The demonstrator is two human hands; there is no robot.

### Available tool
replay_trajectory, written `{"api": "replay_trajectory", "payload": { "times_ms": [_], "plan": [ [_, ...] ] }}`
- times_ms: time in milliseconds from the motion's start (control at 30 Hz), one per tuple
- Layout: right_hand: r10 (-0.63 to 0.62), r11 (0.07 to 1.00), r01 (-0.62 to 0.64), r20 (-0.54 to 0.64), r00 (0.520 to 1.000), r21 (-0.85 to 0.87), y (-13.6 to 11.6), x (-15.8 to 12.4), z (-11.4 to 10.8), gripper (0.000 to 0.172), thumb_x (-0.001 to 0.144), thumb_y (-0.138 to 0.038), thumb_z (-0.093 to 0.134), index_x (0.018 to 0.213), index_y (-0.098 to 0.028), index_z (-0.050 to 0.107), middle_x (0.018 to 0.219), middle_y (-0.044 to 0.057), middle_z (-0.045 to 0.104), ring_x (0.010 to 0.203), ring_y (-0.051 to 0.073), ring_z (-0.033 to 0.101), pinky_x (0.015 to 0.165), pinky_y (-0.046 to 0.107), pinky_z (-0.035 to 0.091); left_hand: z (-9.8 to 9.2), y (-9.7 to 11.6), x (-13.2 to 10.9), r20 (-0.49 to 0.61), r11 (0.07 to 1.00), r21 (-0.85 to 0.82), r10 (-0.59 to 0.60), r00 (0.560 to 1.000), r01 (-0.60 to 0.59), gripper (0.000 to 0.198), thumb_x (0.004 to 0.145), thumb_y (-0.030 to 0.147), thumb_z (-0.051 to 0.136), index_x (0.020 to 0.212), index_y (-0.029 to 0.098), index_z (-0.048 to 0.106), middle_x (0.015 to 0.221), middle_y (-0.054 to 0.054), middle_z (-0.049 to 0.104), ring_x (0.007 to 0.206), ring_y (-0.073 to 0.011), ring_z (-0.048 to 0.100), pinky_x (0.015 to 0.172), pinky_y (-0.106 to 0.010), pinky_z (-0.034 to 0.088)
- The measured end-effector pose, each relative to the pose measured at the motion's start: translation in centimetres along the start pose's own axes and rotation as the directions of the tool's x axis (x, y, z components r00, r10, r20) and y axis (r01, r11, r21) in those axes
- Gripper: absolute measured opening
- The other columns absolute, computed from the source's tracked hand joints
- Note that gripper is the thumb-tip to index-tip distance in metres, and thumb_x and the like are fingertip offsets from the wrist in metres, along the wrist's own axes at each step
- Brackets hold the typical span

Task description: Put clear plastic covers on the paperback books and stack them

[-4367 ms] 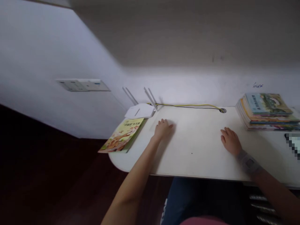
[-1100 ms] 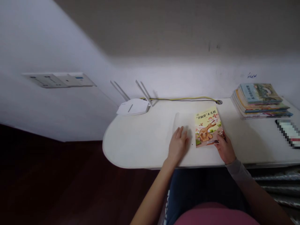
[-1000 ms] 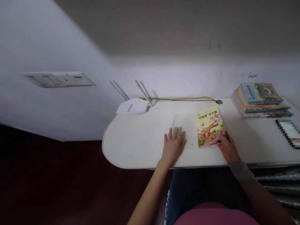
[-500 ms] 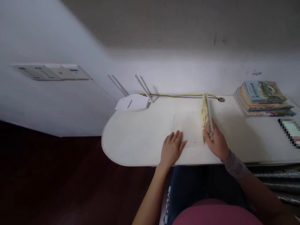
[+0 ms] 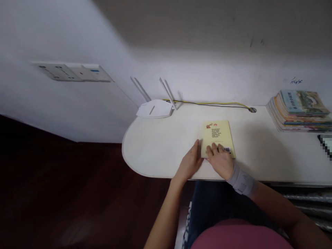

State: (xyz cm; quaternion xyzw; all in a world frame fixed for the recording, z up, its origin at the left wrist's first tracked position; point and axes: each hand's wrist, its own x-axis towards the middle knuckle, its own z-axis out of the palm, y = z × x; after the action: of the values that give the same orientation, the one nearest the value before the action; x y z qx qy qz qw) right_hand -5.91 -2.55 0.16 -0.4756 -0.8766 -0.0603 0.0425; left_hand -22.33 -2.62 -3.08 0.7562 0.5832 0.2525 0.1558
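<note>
A thin pale-yellow book (image 5: 218, 133) lies flat and closed on the white desk, showing printed text, a small picture and a barcode. My right hand (image 5: 220, 160), with a grey band at its wrist, rests on the book's lower part with fingers stretched out. Along the book's left edge is my left hand (image 5: 192, 160), its fingers extended and the thumb near the lower left corner. Whether the left fingertips touch the book or something under it is hard to tell.
A white router (image 5: 155, 109) with antennas stands at the back left. Yellow and black cables (image 5: 215, 103) run along the wall to a desk hole (image 5: 252, 110). At right are a stack of books (image 5: 302, 110) and a phone (image 5: 326, 143). The desk (image 5: 145, 148) has a rounded left end.
The book, held upright in my right hand before, now lies flat further left. A clear sheet beside my left hand no longer shows. My left hand has turned onto its side along the book's edge.
</note>
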Motion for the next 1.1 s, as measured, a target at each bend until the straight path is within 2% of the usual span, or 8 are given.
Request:
{"api": "replay_trajectory", "payload": {
  "times_ms": [100,200,300,400,500,667,933,1100],
  "plan": [
    [-0.055,0.994,0.055,-0.003,0.998,0.090,1.2,0.0,-0.3,0.050,0.091,-0.040,0.049,0.131,-0.011,0.050,0.132,0.023,0.052,0.117,0.033,0.053,0.088,0.046,0.050,-0.8,-0.1,-0.2,0.069,0.999,-0.006,0.036,0.997,-0.036,0.059,0.083,0.015,0.041,0.142,0.016,0.035,0.146,-0.013,0.039,0.132,-0.0207,0.041,0.106,-0.039,0.039],
    [-0.094,0.968,0.109,-0.075,0.993,0.228,4.6,-1.1,-0.4,0.049,0.094,-0.041,0.042,0.134,-0.014,0.047,0.132,0.016,0.054,0.121,0.027,0.051,0.095,0.041,0.046,-1.4,-0.2,-0.4,0.091,0.996,0.028,0.085,0.992,-0.087,0.049,0.085,0.015,0.035,0.132,0.019,0.050,0.146,-0.008,0.040,0.133,-0.0200,0.039,0.109,-0.040,0.037],
    [0.031,0.976,0.000,-0.137,0.990,0.219,9.0,-3.6,0.2,0.055,0.092,-0.045,0.043,0.136,-0.012,0.044,0.140,0.019,0.045,0.131,0.032,0.039,0.104,0.047,0.037,-1.1,-0.2,-0.7,0.007,0.996,0.082,0.018,1.000,-0.018,0.047,0.090,0.019,0.030,0.134,0.014,0.047,0.141,-0.012,0.046,0.131,-0.0205,0.042,0.107,-0.041,0.038],
    [0.105,0.979,-0.079,-0.132,0.986,0.190,11.5,-6.4,1.1,0.061,0.091,-0.051,0.040,0.138,-0.011,0.042,0.142,0.022,0.042,0.132,0.034,0.036,0.103,0.052,0.035,0.1,0.8,-0.7,-0.084,0.976,0.190,-0.087,0.993,0.102,0.047,0.093,0.033,0.033,0.130,0.008,0.049,0.139,-0.018,0.047,0.133,-0.0282,0.038,0.107,-0.048,0.036],
    [0.062,0.981,-0.043,-0.099,0.993,0.187,11.0,-8.0,1.6,0.060,0.092,-0.051,0.040,0.141,-0.016,0.039,0.145,0.019,0.038,0.135,0.032,0.033,0.104,0.052,0.032,1.6,2.3,-0.6,-0.112,0.943,0.275,-0.163,0.980,0.188,0.054,0.092,0.045,0.038,0.127,0.006,0.051,0.141,-0.021,0.043,0.134,-0.0351,0.034,0.105,-0.054,0.033],
    [0.021,0.983,-0.010,-0.059,0.998,0.183,8.4,-8.3,1.6,0.056,0.090,-0.048,0.048,0.137,-0.020,0.044,0.145,0.015,0.039,0.135,0.032,0.033,0.105,0.053,0.031,2.5,3.1,-0.5,-0.153,0.931,0.291,-0.184,0.971,0.222,0.056,0.093,0.048,0.036,0.128,0.007,0.050,0.140,-0.023,0.043,0.133,-0.0351,0.036,0.103,-0.055,0.035],
    [0.034,0.982,-0.022,-0.064,0.997,0.188,8.5,-8.2,2.1,0.058,0.089,-0.050,0.048,0.138,-0.020,0.043,0.145,0.016,0.039,0.135,0.034,0.032,0.105,0.055,0.029,1.3,4.7,-0.1,-0.145,0.895,0.370,-0.210,0.967,0.250,0.047,0.092,0.045,0.038,0.117,0.010,0.058,0.139,-0.020,0.046,0.132,-0.0369,0.038,0.101,-0.056,0.036],
    [0.047,0.981,-0.034,-0.061,0.997,0.191,8.2,-8.1,1.7,0.058,0.088,-0.052,0.048,0.137,-0.021,0.045,0.145,0.016,0.039,0.133,0.035,0.034,0.105,0.057,0.028,-0.3,6.2,0.7,-0.255,0.900,0.335,-0.199,0.946,0.279,0.035,0.093,0.034,0.036,0.101,0.017,0.065,0.129,-0.015,0.057,0.128,-0.0355,0.043,0.103,-0.063,0.029]
  ]
}}
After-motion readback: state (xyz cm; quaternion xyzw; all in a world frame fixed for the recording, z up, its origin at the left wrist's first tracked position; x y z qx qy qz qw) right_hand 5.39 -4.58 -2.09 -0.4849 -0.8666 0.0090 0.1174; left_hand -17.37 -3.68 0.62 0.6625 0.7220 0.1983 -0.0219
